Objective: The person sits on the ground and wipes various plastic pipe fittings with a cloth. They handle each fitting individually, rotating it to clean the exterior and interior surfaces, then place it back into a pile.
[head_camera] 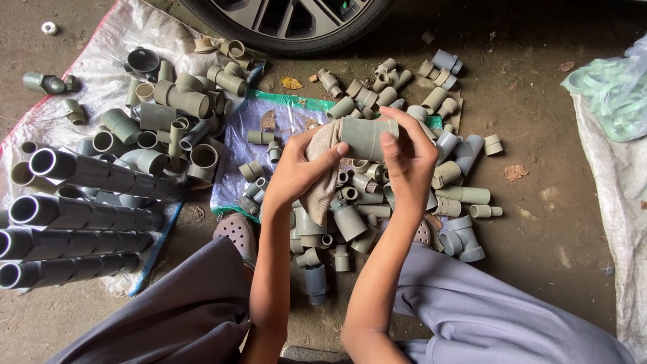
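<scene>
We hold a short grey-green pipe coupling (367, 138) up in front of us, above the heap of fittings (377, 202) on the floor, and it lies sideways between our two hands. Our right hand (408, 158) closes around its right end, fingers curled over the top and thumb at the front, so the coupling sticks out to the left of that hand. Our left hand (296, 168) pinches a brownish rag (322, 172) and presses it against the coupling's left end; the rag hangs down below the hand, over the fittings. Under our hands the small grey and green pipe pieces lie scattered on the bare concrete floor (559, 222) and partly on a clear plastic sheet (236, 162). Further left, a white woven sack (101, 61) carries a second pile of bigger elbows and sleeves (175, 114), and beside them four long dark pipes (81, 216) lie side by side with their open ends turned left. A car tyre (283, 20) stands at the top, and a bag of pale green rings (610, 87) sits at the right edge.
</scene>
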